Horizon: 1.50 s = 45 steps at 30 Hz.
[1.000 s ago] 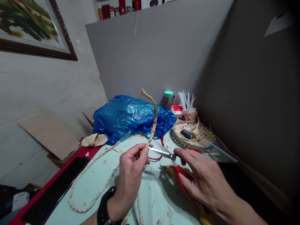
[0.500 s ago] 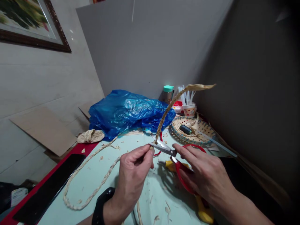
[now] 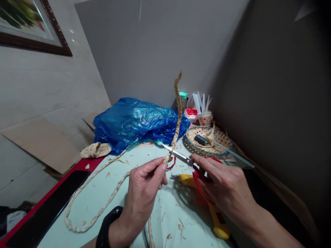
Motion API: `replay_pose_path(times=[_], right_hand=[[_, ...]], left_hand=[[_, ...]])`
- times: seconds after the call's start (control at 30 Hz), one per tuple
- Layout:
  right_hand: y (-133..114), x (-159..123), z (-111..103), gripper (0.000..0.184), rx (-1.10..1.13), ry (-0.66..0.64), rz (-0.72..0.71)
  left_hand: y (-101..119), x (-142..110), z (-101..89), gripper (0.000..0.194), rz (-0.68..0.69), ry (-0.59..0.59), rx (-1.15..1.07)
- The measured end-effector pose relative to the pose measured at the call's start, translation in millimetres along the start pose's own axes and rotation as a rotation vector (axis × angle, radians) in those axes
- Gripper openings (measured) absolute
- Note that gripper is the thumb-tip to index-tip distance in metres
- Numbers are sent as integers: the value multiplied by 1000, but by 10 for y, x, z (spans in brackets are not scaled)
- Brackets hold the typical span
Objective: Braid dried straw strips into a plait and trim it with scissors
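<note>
Between thumb and fingers, my left hand pinches a braided straw cord, whose free end stands up above the hand. My right hand grips red-handled scissors by the loops. The blades look nearly together and cross the cord just above my left fingertips; I cannot tell whether the cord lies between them. More of the pale braid loops over the table on the left. Beneath the scissors lies a yellow-handled tool with a thin metal tip, partly hidden by my right hand.
A blue plastic bag fills the back of the pale green table. Back right stand a woven basket holding a dark spool, a cup of white sticks and a green-lidded jar. A straw bundle lies left.
The cord's free end has swung from leaning right to nearly upright and looks shorter. The scissor blades have come closer together across it. The view has shifted slightly.
</note>
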State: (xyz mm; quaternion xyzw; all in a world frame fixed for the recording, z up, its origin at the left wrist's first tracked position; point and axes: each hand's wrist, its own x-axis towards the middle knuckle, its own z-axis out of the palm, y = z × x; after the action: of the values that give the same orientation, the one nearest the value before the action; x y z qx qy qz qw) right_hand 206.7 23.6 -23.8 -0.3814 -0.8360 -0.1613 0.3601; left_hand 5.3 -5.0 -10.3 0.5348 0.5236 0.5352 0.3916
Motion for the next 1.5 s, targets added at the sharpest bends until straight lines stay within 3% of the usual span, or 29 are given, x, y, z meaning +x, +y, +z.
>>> replay_pose_path(times=[0.2, 0.4, 0.6, 0.83, 1.13, 1.5], right_hand=[[45, 13, -49, 27, 122, 9, 102], [186, 14, -58, 34, 113, 114, 208], [108, 87, -107, 34, -50, 69, 91], [185, 85, -136, 34, -229, 27, 5], [124, 57, -98, 29, -187, 4, -63], [88, 54, -83, 24, -180, 59, -72]], left_hand=[[7, -18, -5, 30, 6, -3, -28], [-38, -28, -13, 32, -20, 6, -76], [-51, -1, -21, 36, -83, 15, -170], [-35, 15, -34, 41, -111, 86, -265], [39, -6, -9, 34, -49, 156, -162], [-41, -17, -1, 33, -19, 83, -138]])
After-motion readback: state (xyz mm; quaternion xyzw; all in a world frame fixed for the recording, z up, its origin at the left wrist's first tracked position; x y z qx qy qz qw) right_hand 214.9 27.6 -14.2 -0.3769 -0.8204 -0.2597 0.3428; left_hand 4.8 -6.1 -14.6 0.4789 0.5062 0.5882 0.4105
